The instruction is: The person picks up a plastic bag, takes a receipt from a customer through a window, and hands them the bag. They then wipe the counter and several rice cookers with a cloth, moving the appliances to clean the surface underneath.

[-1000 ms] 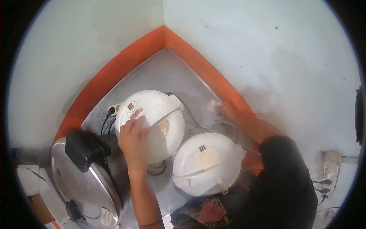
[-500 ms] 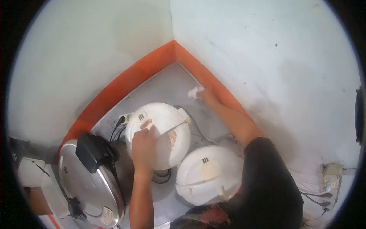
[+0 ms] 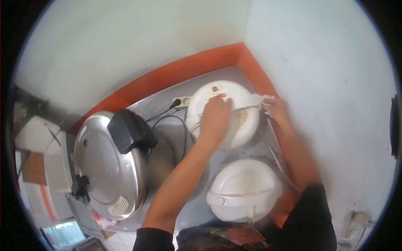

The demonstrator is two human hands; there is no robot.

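Observation:
A round white appliance (image 3: 247,90), like a rice cooker, stands on the grey surface near the corner. My left hand (image 3: 217,113) lies on top of its lid with the fingers curled at the lid's handle; it seems closed on that handle. Beside the appliance's right edge, my right hand (image 3: 276,111) is closed on a crumpled white cloth (image 3: 267,99), at the end of the handle band. Below sits a second white appliance (image 3: 247,188) with its lid down, touched by neither hand.
At the left stands a large steel pot (image 3: 104,167) with a black handle. A power strip (image 3: 184,101) with a black plug lies behind, cables trailing over the grey surface (image 3: 163,85). An orange strip (image 3: 184,67) lines the walls. A wall socket (image 3: 356,226) is at lower right.
The view has shifted, so things sit differently in it. My right hand has moved with the cloth from the bare surface near the corner to the edge of the upper white appliance.

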